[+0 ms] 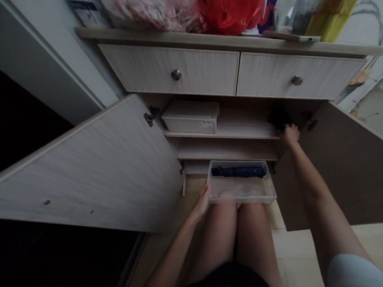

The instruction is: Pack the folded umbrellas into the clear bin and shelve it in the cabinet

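A translucent plastic drawer bin (240,199) rests on my knees, and my left hand (203,201) grips its left side. Inside it, along the far wall, lies a folded dark blue umbrella (238,171). A slim pale item (268,186) sits at the bin's right end. My right hand (290,135) reaches into the cabinet at the right end of the upper shelf (244,123). Its fingers are closed at a black item (279,115), whose kind is lost in shadow. On the same shelf, to the left, stands a white storage box (189,117) with a label.
The left cabinet door (112,169) and right cabinet door (342,170) are swung wide on either side. Two closed drawers (202,72) run above the opening. Plastic bags (232,11), a white bottle (86,7) and a phone-like flat object (292,36) lie on the cabinet top.
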### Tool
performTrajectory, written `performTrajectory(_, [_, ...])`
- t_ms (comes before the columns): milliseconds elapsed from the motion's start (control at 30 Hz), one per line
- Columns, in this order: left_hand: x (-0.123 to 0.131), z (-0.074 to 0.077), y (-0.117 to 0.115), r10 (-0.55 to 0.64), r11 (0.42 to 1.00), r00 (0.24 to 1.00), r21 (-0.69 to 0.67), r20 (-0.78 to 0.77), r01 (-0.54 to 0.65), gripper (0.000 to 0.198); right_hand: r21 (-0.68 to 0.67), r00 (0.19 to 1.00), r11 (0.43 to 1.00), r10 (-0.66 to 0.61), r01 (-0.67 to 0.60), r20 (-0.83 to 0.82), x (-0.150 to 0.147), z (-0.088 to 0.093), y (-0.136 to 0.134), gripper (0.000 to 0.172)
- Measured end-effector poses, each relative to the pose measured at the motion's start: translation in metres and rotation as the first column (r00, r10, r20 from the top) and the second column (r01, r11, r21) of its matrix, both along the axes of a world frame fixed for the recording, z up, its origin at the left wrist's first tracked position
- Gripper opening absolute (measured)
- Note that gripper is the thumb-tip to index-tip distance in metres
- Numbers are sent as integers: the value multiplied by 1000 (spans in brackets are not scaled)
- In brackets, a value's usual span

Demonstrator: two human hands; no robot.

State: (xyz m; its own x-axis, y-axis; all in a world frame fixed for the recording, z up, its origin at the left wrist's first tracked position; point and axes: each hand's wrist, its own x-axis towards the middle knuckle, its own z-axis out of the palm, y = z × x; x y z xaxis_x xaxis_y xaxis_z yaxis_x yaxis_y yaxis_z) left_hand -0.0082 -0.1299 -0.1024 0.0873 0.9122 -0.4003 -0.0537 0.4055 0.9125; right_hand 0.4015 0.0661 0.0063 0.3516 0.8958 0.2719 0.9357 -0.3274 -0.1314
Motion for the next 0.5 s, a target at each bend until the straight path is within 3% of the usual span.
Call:
performTrajectory(167, [0,-4,1,18,1000,999,5,-29,-18,75,-65,995,995,-74,69,-69,-1,-15,20,56])
performTrajectory(333, [-1,-3,-1,46,999,999,1,-13,-46,74,43,988,996,-71,78,-136,-4,-31,21,53])
performTrajectory(500, [0,2,-2,19,999,1000,-31,-19,-19,68,206,964,976,-20,77,-266,0,-37,10,46])
